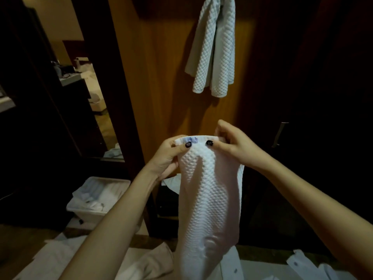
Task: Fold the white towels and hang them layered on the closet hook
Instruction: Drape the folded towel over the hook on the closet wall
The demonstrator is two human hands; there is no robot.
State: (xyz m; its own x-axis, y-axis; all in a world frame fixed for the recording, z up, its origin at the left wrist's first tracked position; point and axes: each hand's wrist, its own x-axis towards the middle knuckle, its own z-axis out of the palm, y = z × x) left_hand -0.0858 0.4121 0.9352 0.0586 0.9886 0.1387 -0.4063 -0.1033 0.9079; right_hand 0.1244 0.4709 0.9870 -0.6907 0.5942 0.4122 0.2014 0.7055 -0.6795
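Head: L hand (169,153), R hand (232,147) pinch towel (210,199); hung towel (214,47), bin (87,213) beyond.

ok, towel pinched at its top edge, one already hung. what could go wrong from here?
1. Left hand and right hand pinch the held towel only by its top hem; that thin grip may slip and the fold open.
2. The hung towel drapes unevenly; layering another could drag it off. Its top is out of frame.
3. Its tail hangs by the loose linens and may snag.
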